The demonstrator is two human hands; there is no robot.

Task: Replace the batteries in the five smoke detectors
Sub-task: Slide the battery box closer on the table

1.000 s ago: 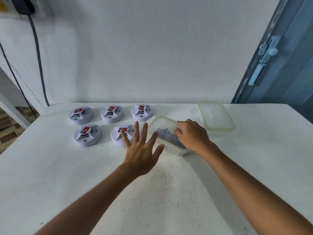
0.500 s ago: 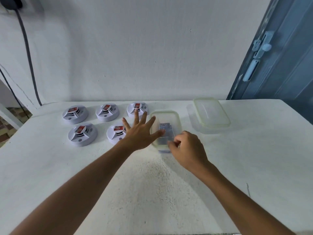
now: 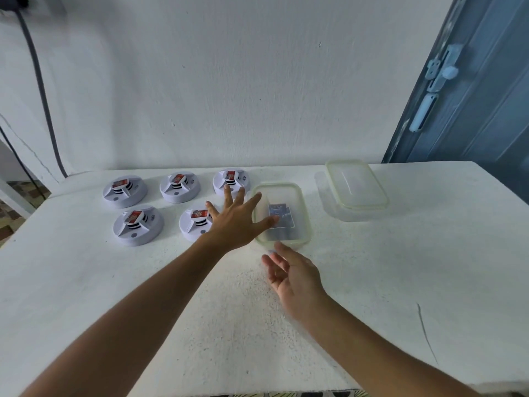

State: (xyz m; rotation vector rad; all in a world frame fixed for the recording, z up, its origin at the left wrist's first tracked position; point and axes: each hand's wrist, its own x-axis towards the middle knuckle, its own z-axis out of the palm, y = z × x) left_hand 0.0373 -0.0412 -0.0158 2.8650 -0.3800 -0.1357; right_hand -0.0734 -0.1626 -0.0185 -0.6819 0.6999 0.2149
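Observation:
Several white round smoke detectors lie in two rows on the white table [image 3: 114,282], each with a red battery showing on top; the back-left detector [image 3: 125,190] and the front-left detector [image 3: 138,225] are fully visible. A clear plastic container [image 3: 303,213] with blue batteries [image 3: 282,215] inside stands right of them. My left hand [image 3: 236,222] hovers with fingers spread over the container's left edge and the front-right detector [image 3: 192,224]. My right hand [image 3: 292,277] is just in front of the container, fingers relaxed, holding nothing.
The container's clear lid [image 3: 356,184] lies at the back right of the table. A blue door [image 3: 475,96] stands to the right. A dark cable [image 3: 40,90] runs down the white wall at the left.
The container has been set down flat from its tilted position. My right hand let go of it and drew back toward me, opening. My left hand moved forward over the container's left edge.

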